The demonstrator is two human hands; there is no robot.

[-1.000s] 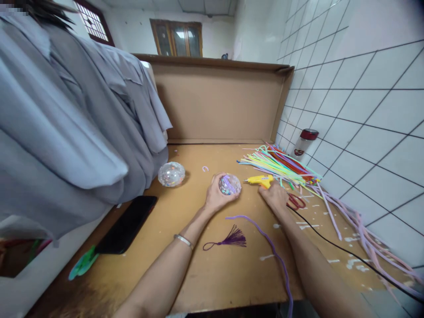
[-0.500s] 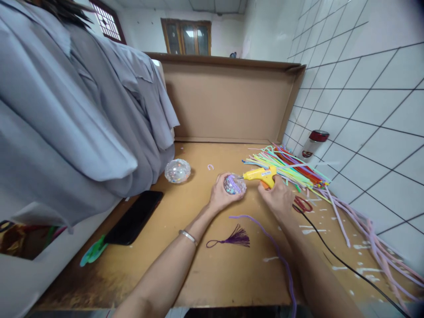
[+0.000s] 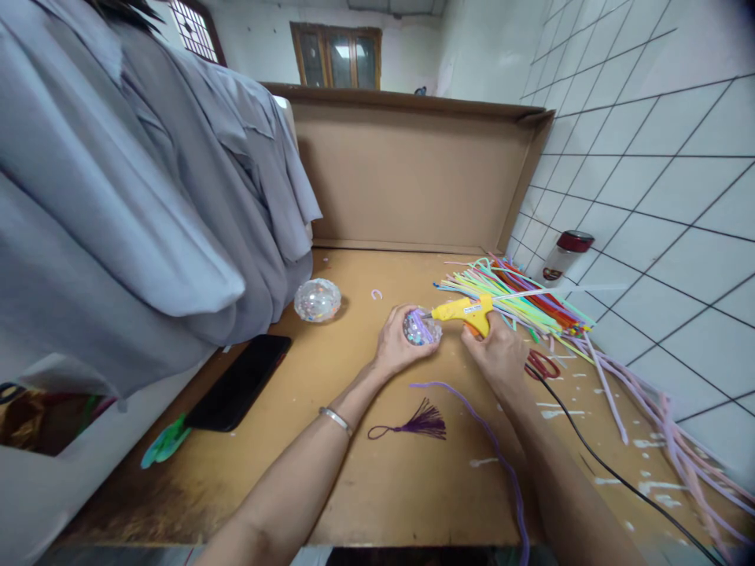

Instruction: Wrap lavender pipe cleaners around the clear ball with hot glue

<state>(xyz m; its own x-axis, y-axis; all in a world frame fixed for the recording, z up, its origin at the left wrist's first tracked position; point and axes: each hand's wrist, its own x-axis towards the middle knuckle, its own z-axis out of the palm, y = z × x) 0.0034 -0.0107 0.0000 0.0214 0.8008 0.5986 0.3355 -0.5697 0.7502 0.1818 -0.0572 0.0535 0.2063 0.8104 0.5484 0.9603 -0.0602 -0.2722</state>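
Note:
My left hand (image 3: 396,343) is wrapped round a small clear faceted bowl (image 3: 429,336) with purple strips and coloured bits in it. In my right hand (image 3: 499,350) is a yellow hot glue gun (image 3: 457,310), its nozzle at the bowl's upper rim; whether it touches cannot be made out. A translucent glue stick (image 3: 528,293) juts from the gun's back. Nearer me on the table lie a purple tassel (image 3: 428,420) with a loop and a long purple pipe cleaner (image 3: 487,432). A second clear faceted bowl (image 3: 317,300) stands to the left.
Bundled colourful pipe cleaners (image 3: 507,295), a red-lidded jar (image 3: 569,255) and red-handled scissors (image 3: 543,365) lie right, by the tiled wall. A black cord (image 3: 595,448) crosses there. At left are a black phone (image 3: 241,385) and grey cloth (image 3: 177,212). A cardboard panel (image 3: 406,173) stands behind.
The glue gun's nozzle and the bowl have come slightly closer together. Both hands keep their hold, and the view has shifted a little.

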